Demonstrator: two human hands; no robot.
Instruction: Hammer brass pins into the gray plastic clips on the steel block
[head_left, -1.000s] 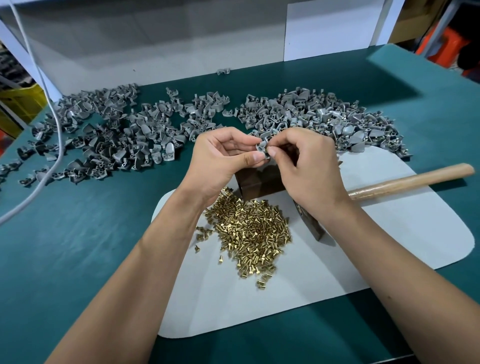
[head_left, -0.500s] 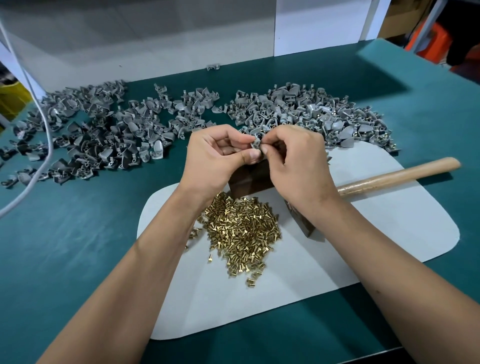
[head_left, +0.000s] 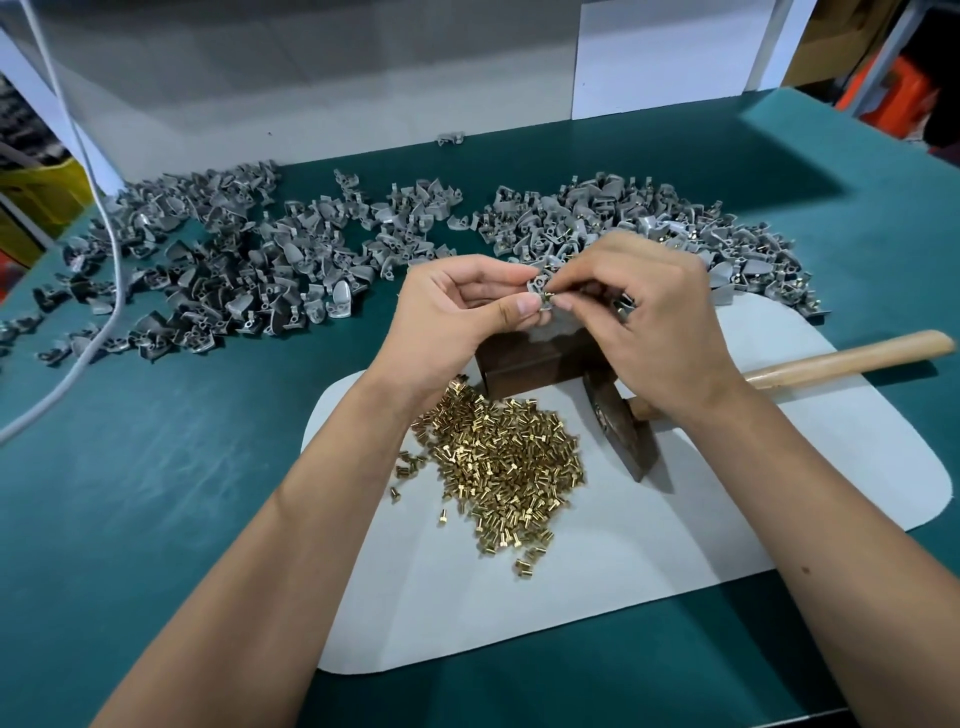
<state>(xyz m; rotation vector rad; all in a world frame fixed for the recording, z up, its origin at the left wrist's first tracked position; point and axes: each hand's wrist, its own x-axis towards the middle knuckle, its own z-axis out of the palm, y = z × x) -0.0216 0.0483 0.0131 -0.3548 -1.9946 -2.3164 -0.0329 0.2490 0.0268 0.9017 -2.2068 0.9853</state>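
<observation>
My left hand (head_left: 457, 317) pinches a gray plastic clip (head_left: 540, 288) between thumb and forefinger, raised just above the steel block (head_left: 519, 364). My right hand (head_left: 654, 322) pinches a brass pin (head_left: 548, 298) at the clip with thumb and fingertip. The block stands on a white mat (head_left: 727, 519), with the heap of loose brass pins (head_left: 509, 462) just in front of it. The hammer (head_left: 779, 369) lies on the mat beside the block, its head under my right wrist. Piles of gray clips (head_left: 249, 270) spread over the green table (head_left: 130, 493) beyond.
</observation>
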